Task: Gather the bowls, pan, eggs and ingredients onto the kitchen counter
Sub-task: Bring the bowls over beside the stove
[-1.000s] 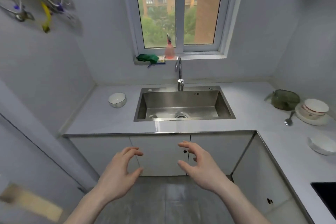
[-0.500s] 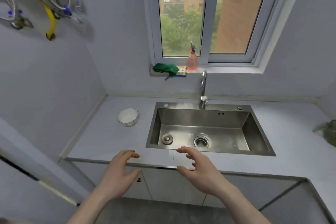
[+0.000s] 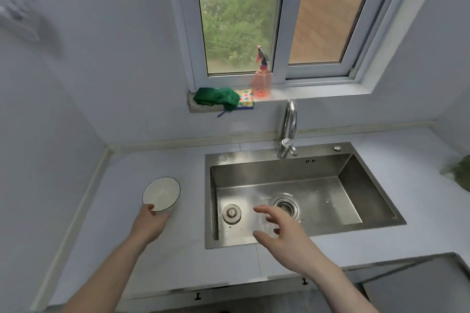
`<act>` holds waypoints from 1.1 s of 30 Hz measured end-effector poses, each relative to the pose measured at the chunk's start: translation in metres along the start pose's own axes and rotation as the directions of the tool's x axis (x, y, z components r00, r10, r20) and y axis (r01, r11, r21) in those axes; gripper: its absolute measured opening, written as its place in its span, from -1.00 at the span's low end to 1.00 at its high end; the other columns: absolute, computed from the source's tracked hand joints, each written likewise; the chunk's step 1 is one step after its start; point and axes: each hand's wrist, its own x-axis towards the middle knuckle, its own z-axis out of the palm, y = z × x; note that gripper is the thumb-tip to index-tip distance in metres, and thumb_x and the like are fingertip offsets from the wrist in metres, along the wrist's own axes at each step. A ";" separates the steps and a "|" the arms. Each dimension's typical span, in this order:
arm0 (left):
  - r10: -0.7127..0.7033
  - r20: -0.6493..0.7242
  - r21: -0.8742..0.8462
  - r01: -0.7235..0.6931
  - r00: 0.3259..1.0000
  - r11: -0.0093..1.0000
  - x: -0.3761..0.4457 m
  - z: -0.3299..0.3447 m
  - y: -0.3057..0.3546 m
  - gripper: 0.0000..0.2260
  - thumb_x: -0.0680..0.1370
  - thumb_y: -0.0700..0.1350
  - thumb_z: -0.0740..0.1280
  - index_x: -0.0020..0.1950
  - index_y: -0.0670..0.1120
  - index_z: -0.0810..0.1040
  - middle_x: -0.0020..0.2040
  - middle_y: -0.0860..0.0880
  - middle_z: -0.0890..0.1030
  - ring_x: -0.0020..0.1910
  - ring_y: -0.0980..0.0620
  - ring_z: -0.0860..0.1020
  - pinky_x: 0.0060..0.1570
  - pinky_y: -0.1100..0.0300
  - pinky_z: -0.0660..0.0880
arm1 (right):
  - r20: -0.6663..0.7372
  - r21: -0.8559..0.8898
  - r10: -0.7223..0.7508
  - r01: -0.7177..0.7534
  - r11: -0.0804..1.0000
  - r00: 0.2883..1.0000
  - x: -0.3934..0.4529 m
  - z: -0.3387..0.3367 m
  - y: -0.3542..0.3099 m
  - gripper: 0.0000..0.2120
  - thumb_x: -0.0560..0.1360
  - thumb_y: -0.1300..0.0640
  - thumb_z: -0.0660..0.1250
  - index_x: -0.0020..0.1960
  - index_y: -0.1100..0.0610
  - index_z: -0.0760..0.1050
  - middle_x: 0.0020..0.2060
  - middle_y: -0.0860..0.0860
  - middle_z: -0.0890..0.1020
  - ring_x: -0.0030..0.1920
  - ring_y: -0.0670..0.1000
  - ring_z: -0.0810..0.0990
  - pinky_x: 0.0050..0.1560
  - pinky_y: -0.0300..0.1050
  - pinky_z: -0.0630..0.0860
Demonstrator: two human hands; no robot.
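A small white bowl (image 3: 162, 192) with a dark rim stands on the pale grey counter (image 3: 122, 249), left of the sink. My left hand (image 3: 150, 223) is at the bowl's near edge; its thumb lies over the rim and its fingers wrap the near side. My right hand (image 3: 282, 234) hovers above the sink's front edge with spread, relaxed fingers and holds nothing. No pan, eggs or other ingredients show here.
A steel sink (image 3: 279, 175) with a loose plug (image 3: 231, 213) and a faucet (image 3: 288, 129) fills the counter's middle. On the windowsill are a green cloth (image 3: 216, 98) and an orange spray bottle (image 3: 261, 81). A green item (image 3: 460, 173) is cut off at the right edge.
I have come closer to the counter and the view has tilted down. My left hand reached forward to the bowl's near rim; my right hand moved out over the sink.
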 end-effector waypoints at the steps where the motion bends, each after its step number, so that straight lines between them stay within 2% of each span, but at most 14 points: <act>1: -0.067 -0.006 -0.019 0.067 0.998 0.998 0.019 -0.002 -0.002 -0.33 0.49 0.07 0.43 0.50 -0.11 0.25 0.27 -0.13 0.54 0.10 -0.17 0.58 -0.01 0.00 0.61 | -0.011 -0.002 0.008 -0.008 1.000 1.000 0.007 0.002 -0.002 -0.56 0.50 -0.10 0.39 0.33 -0.34 0.40 0.32 -0.45 0.39 0.30 -0.32 0.43 0.35 -0.14 0.43; 3: -0.180 0.003 -0.059 0.180 0.984 0.982 0.055 -0.002 -0.009 -0.37 0.49 0.11 0.40 0.44 -0.14 0.28 0.13 -0.17 0.58 0.00 -0.20 0.61 -0.12 -0.01 0.64 | -0.031 -0.005 0.030 -0.030 1.000 0.999 0.019 0.006 -0.006 -0.56 0.50 -0.11 0.39 0.33 -0.35 0.39 0.31 -0.47 0.39 0.29 -0.32 0.43 0.34 -0.14 0.44; 5: -0.256 0.067 -0.124 0.263 0.964 0.957 0.074 0.001 -0.009 -0.50 0.54 0.12 0.36 0.30 -0.20 0.40 0.03 -0.18 0.62 -0.09 -0.19 0.65 -0.14 -0.01 0.60 | -0.055 0.000 0.050 -0.050 0.999 0.997 0.028 0.007 -0.009 -0.56 0.50 -0.10 0.39 0.34 -0.34 0.39 0.31 -0.45 0.40 0.29 -0.33 0.43 0.33 -0.16 0.44; 8: -0.277 0.144 -0.149 0.297 0.950 0.943 0.090 0.005 -0.008 -0.65 0.60 0.07 0.31 0.11 -0.23 0.53 -0.05 -0.18 0.69 -0.16 -0.18 0.66 -0.14 0.01 0.57 | -0.080 0.004 0.088 -0.088 0.996 0.993 0.034 0.006 -0.011 -0.57 0.51 -0.07 0.41 0.33 -0.32 0.41 0.30 -0.40 0.43 0.27 -0.34 0.44 0.31 -0.21 0.44; 13: -0.305 0.156 -0.149 0.327 0.940 0.933 0.108 0.010 -0.015 -0.71 0.65 -0.06 0.23 0.10 -0.26 0.59 -0.08 -0.16 0.71 -0.21 -0.12 0.65 -0.21 0.10 0.53 | -0.118 0.017 0.123 -0.121 0.992 0.985 0.039 0.003 -0.013 -0.59 0.53 -0.03 0.41 0.32 -0.29 0.42 0.26 -0.38 0.46 0.26 -0.34 0.45 0.15 -0.40 0.40; 19: -0.335 0.110 -0.100 0.346 0.936 0.933 0.116 0.014 -0.018 -0.72 0.58 -0.27 0.13 0.09 -0.31 0.61 -0.24 -0.16 0.71 -0.32 -0.04 0.65 -0.28 0.15 0.49 | -0.142 0.038 0.156 -0.152 0.988 0.977 0.029 0.002 -0.005 -0.60 0.51 -0.07 0.39 0.31 -0.30 0.42 0.29 -0.39 0.45 0.23 -0.35 0.46 0.17 -0.36 0.43; 21: -0.276 0.070 -0.074 0.280 0.959 0.957 0.107 0.016 -0.012 -0.76 0.58 -0.25 0.17 0.08 -0.30 0.59 -0.32 -0.14 0.70 -0.34 -0.04 0.66 -0.29 0.15 0.51 | -0.146 0.043 0.162 -0.158 0.987 0.976 0.021 0.000 -0.002 -0.60 0.51 -0.08 0.39 0.31 -0.32 0.42 0.30 -0.39 0.45 0.23 -0.35 0.46 0.19 -0.33 0.45; 23: -0.154 0.054 -0.033 0.156 0.987 0.987 0.086 0.022 0.002 -0.82 0.58 -0.22 0.19 0.09 -0.22 0.54 -0.34 -0.13 0.71 -0.30 -0.07 0.69 -0.26 0.13 0.54 | -0.165 0.059 0.176 -0.168 0.984 0.971 0.010 -0.006 0.002 -0.59 0.51 -0.07 0.40 0.31 -0.32 0.42 0.29 -0.39 0.45 0.23 -0.35 0.47 0.21 -0.30 0.46; 26: 0.056 0.126 0.059 -0.064 0.990 0.996 0.047 0.032 0.028 -0.89 0.57 -0.21 0.21 0.01 -0.12 0.52 -0.36 -0.07 0.71 -0.31 -0.08 0.71 -0.16 0.04 0.60 | -0.202 0.096 0.211 -0.195 0.976 0.956 -0.010 -0.015 0.009 -0.59 0.51 -0.04 0.40 0.31 -0.32 0.43 0.26 -0.39 0.47 0.23 -0.35 0.47 0.21 -0.31 0.47; 29: 0.215 0.257 0.164 -0.262 0.942 0.951 0.009 0.046 0.057 -0.88 0.58 -0.19 0.22 -0.06 -0.03 0.53 -0.38 -0.03 0.69 -0.31 -0.04 0.70 -0.15 0.06 0.59 | -0.227 0.119 0.226 -0.203 0.972 0.947 -0.028 -0.025 0.015 -0.59 0.52 -0.03 0.40 0.32 -0.30 0.43 0.26 -0.37 0.48 0.22 -0.36 0.47 0.15 -0.38 0.47; 33: 0.396 0.401 0.178 -0.495 0.826 0.851 -0.062 0.085 0.106 -0.84 0.59 -0.16 0.23 -0.02 -0.04 0.61 -0.33 -0.01 0.69 -0.38 0.03 0.67 -0.34 0.13 0.58 | -0.298 0.163 0.267 -0.227 0.960 0.916 -0.074 -0.049 0.029 -0.61 0.52 -0.05 0.39 0.30 -0.32 0.44 0.25 -0.34 0.47 0.23 -0.35 0.47 0.14 -0.35 0.50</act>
